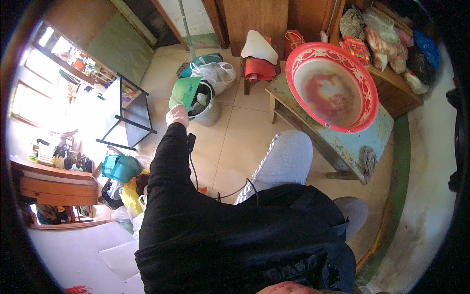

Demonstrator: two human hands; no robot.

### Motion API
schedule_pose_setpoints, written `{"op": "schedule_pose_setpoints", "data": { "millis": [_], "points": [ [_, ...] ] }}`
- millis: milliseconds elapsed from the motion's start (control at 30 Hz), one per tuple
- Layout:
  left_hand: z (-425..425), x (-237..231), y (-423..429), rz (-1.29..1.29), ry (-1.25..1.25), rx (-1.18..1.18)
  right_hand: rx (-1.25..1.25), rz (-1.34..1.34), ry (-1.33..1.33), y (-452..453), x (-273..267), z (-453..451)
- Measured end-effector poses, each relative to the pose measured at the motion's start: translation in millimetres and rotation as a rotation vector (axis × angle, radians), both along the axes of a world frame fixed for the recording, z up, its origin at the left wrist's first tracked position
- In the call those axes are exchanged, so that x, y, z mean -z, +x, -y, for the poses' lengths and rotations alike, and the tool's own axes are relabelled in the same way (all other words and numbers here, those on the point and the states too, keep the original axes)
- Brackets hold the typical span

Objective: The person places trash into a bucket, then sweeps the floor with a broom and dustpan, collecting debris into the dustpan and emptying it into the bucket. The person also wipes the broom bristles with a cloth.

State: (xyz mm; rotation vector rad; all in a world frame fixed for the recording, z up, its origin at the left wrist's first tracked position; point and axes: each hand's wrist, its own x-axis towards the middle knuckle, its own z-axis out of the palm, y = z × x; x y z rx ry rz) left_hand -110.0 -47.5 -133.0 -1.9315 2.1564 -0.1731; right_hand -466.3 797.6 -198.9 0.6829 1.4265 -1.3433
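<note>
My left hand (177, 116), in a thin see-through plastic glove, is at the end of a black sleeve, left of the picture's middle. Its fingers are closed on a green plastic bag or sheet (183, 92) that bears some dark writing. The green plastic lies over the left rim of a pale bucket (211, 114), which holds dark refuse and a crumpled greyish thing. My right hand is out of view. A red-rimmed enamel basin (332, 88) with cloudy liquid and a red pattern at its bottom stands on a worn, pale blue wooden table (374, 128).
White (222, 77) and teal plastic bags lie behind the bucket. A small stool (246, 86) holds red and white items. A grey rag (368, 160) lies on the table. A black-framed rack (136, 117) and a teal basin (119, 167) stand left. A cable (194, 169) hangs near my sleeve.
</note>
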Motion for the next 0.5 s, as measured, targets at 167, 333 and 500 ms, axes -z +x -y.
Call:
{"op": "schedule_pose_setpoints", "data": {
  "millis": [167, 333, 500],
  "points": [
    [-11.2, -3.0, -2.7, 0.002, -0.051, 0.019, 0.044, 0.051, 0.006, 7.5, -1.4, -51.9],
    [-19.3, -3.3, 0.3, 0.038, -0.025, 0.106, 0.087, 0.110, -0.004, 13.8, -0.8, -98.6],
    [-18.8, -1.7, -0.4, 0.055, -0.049, 0.113, 0.116, 0.168, -0.015, 18.0, -1.7, -137.8]
  ]
}}
